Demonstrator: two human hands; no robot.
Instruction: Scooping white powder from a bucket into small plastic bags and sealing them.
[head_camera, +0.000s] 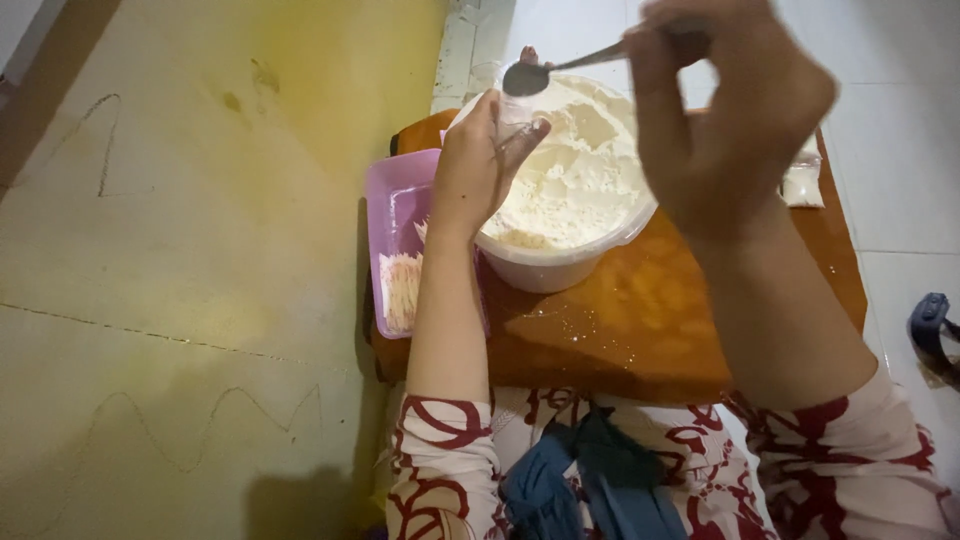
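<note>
Left hand (478, 165) is wrapped around a small clear plastic bag (515, 118), fingers closed on it, holding it upright over the near-left rim of the white tub (560, 265). The bag is thin and see-through with its mouth up; can't tell how much is inside. Right hand (730, 110) is raised above the tub, fingers pinched shut on the handle of a metal spoon (560, 68); the spoon bowl sits just above the bag's mouth, dark and tilted, contents not readable. The tub is round and nearly full of white powder (580, 165) with a lumpy, dug-out surface. It stands on a small orange-brown counter (640, 320) dusted with specks of powder. A pink plastic tray (395, 215) lies just left of the tub, touching the left forearm. A small filled bag (803, 180) lies at the counter's far right edge. Red-and-white patterned sleeves and blue cloth (590, 480) are at the bottom.
</note>
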